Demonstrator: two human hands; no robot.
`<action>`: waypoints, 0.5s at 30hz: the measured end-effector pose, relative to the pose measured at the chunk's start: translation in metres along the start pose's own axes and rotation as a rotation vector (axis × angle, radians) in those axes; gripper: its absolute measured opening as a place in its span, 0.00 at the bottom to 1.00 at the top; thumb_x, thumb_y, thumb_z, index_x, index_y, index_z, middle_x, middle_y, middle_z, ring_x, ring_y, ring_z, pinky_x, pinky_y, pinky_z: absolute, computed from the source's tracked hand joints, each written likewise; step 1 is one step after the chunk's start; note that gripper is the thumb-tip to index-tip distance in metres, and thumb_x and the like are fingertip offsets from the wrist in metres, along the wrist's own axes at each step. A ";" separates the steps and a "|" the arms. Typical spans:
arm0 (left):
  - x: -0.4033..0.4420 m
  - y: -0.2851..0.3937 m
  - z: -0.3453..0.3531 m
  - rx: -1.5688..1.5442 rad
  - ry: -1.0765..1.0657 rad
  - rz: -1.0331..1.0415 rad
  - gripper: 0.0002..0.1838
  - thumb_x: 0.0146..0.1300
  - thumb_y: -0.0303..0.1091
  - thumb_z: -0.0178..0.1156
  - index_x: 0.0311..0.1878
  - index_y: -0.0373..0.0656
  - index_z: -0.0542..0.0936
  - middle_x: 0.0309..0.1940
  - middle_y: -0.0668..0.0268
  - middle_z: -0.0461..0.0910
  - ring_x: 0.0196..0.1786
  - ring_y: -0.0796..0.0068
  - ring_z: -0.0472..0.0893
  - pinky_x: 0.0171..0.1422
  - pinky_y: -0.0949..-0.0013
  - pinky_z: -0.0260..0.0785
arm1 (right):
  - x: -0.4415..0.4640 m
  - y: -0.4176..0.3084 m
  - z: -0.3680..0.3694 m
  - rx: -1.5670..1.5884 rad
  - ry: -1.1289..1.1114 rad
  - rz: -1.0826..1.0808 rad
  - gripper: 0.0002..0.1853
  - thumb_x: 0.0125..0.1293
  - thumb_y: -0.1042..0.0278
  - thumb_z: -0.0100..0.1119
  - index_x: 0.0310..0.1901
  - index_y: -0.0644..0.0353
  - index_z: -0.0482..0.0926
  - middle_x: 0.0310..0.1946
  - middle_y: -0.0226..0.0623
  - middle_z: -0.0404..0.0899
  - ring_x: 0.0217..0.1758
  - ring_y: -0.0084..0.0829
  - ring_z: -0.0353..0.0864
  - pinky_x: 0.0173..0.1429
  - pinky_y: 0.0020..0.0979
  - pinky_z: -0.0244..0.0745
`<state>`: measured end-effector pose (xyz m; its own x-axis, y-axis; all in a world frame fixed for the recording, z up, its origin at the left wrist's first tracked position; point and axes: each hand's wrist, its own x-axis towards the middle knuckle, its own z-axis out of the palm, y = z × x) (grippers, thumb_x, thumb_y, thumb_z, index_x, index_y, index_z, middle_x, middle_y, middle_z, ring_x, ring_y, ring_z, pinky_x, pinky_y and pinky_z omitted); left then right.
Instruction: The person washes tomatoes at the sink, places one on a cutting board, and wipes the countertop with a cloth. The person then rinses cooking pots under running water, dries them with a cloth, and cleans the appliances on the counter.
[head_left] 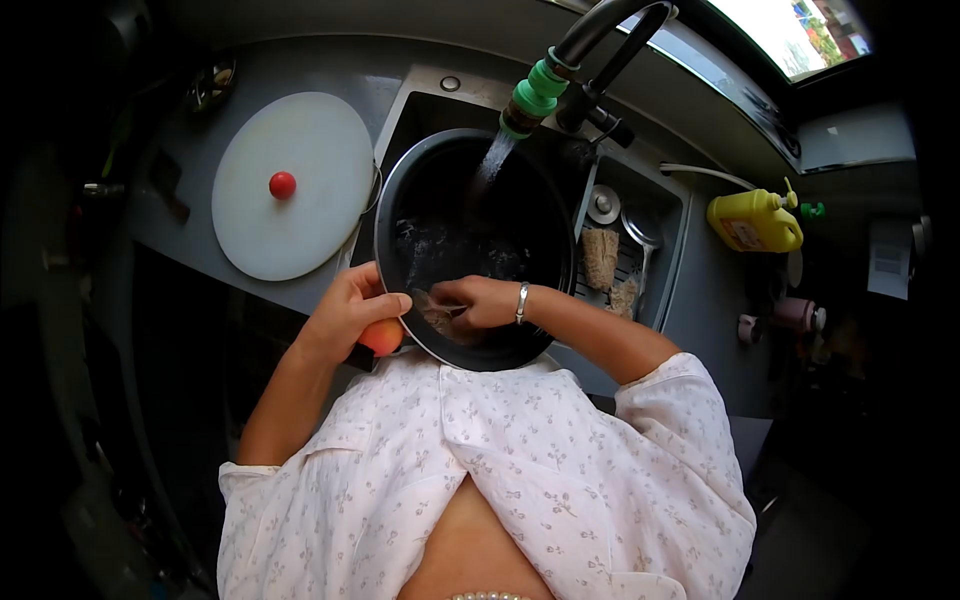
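To the left of the pot [545, 240], a round white disc [295, 235] with a red knob [282, 185] lies on the counter [345, 75]. At the pot's near-left rim, the left hand [352, 308] has its grip pinching the wall, thumb over the edge; an orange-red round thing [381, 338] shows just under that hand, and whether it is held there I cannot tell.

The pot itself sits in or over the left basin of the sink [425, 100]. Its mouth faces up; being round, it shows no clear long axis, and any tilt is hard to judge. Inside, by its near-left wall, a pale piece [437, 315] slants from that wall towards the person, lengthwise as far as it shows. The right hand [478, 303] reaches in over the pot's right rim, its grip closed on the piece.

Water [493, 160] falls into the pot from the tap [540, 90] above its far side. The rinsing or scrubbing looks under way: wetting has begun, while finishing the inside and pouring off seem left. The dark interior hides how clean it is.

Right of the pot, two fibrous rolls [600, 258] and a ladle [643, 225] lie in the other basin.
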<state>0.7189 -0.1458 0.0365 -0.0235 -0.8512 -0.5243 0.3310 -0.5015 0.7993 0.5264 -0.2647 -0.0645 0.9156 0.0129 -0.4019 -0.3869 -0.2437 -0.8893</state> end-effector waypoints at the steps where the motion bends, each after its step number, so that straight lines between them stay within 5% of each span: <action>1: 0.000 0.001 -0.001 -0.020 -0.012 0.001 0.09 0.58 0.25 0.62 0.42 0.35 0.80 0.37 0.66 0.83 0.39 0.80 0.80 0.48 0.74 0.72 | -0.004 -0.021 -0.004 0.166 0.102 -0.121 0.24 0.57 0.71 0.59 0.57 0.63 0.72 0.48 0.45 0.80 0.52 0.36 0.80 0.56 0.34 0.74; 4: -0.002 0.002 0.002 -0.027 -0.006 0.015 0.09 0.58 0.25 0.62 0.43 0.35 0.80 0.37 0.66 0.83 0.39 0.80 0.80 0.48 0.74 0.73 | -0.008 -0.065 -0.018 0.386 0.377 -0.172 0.23 0.55 0.76 0.62 0.54 0.63 0.72 0.46 0.43 0.79 0.49 0.34 0.80 0.53 0.30 0.76; 7: -0.001 0.002 0.001 -0.011 -0.001 0.015 0.10 0.58 0.24 0.61 0.44 0.34 0.79 0.38 0.65 0.83 0.39 0.80 0.80 0.47 0.75 0.73 | 0.002 -0.065 -0.033 -0.031 0.829 -0.487 0.27 0.47 0.81 0.66 0.52 0.62 0.73 0.45 0.44 0.78 0.49 0.41 0.81 0.53 0.33 0.77; 10: -0.001 0.002 0.004 -0.021 0.009 0.011 0.10 0.58 0.24 0.62 0.43 0.34 0.79 0.36 0.64 0.83 0.37 0.79 0.81 0.45 0.74 0.75 | 0.011 -0.066 -0.066 -0.400 1.009 -0.478 0.23 0.49 0.75 0.65 0.50 0.58 0.74 0.45 0.42 0.78 0.50 0.45 0.78 0.52 0.40 0.76; 12: -0.001 0.001 0.004 -0.017 0.043 0.005 0.09 0.57 0.23 0.62 0.41 0.34 0.79 0.34 0.63 0.82 0.34 0.77 0.82 0.43 0.73 0.76 | 0.021 -0.043 -0.087 -0.640 1.094 -0.422 0.21 0.49 0.74 0.65 0.48 0.56 0.75 0.44 0.39 0.78 0.49 0.43 0.78 0.51 0.39 0.77; 15: -0.001 0.003 0.005 -0.018 0.048 0.021 0.08 0.57 0.23 0.61 0.40 0.33 0.78 0.32 0.62 0.82 0.31 0.75 0.82 0.40 0.71 0.77 | 0.016 0.003 -0.105 -0.873 1.027 -0.044 0.13 0.60 0.68 0.58 0.47 0.51 0.77 0.42 0.36 0.77 0.49 0.39 0.79 0.49 0.37 0.78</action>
<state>0.7149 -0.1477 0.0409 0.0288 -0.8529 -0.5213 0.3483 -0.4802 0.8050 0.5514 -0.3666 -0.0505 0.7414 -0.5962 0.3082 -0.5119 -0.7993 -0.3148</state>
